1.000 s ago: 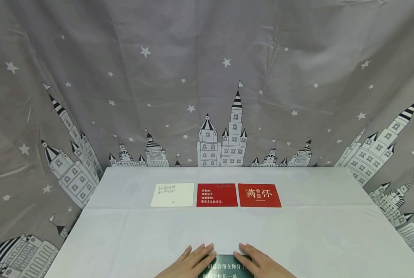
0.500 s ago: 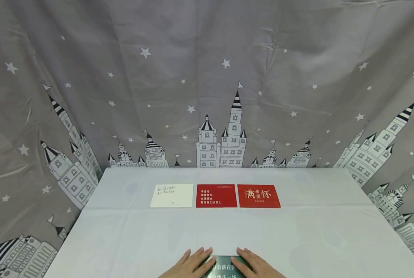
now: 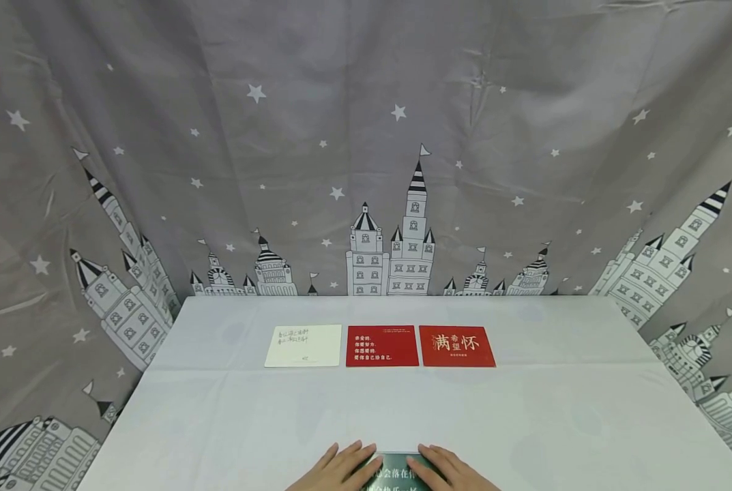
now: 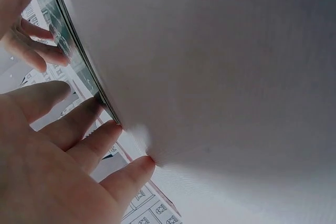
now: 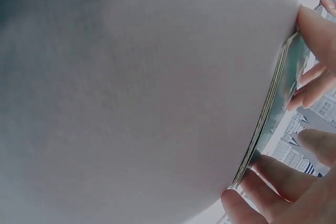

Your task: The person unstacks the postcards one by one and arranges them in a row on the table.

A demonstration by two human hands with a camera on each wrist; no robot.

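A stack of dark green cards (image 3: 398, 462) with white printed characters lies at the table's near edge, cut off by the bottom of the head view. My left hand (image 3: 340, 469) rests against its left side, fingers nearly straight and partly over the top card. On the opposite side, my right hand (image 3: 454, 470) touches the stack in a mirrored pose. Fingertips meet the layered edge of the stack (image 4: 86, 72) in the left wrist view. In the right wrist view, the thumb is by one corner of the stack (image 5: 268, 106) and fingers by the other.
Farther back on the white table (image 3: 218, 416), a white handwritten card (image 3: 304, 351), a red card (image 3: 382, 341) and an orange-red card (image 3: 458, 358) lie flat in a row. A grey curtain (image 3: 304, 61) printed with castles and stars hangs behind.
My right hand has shifted left, closer to my left hand, and both have drawn slightly toward the near edge. The three cards at the back stay in place.
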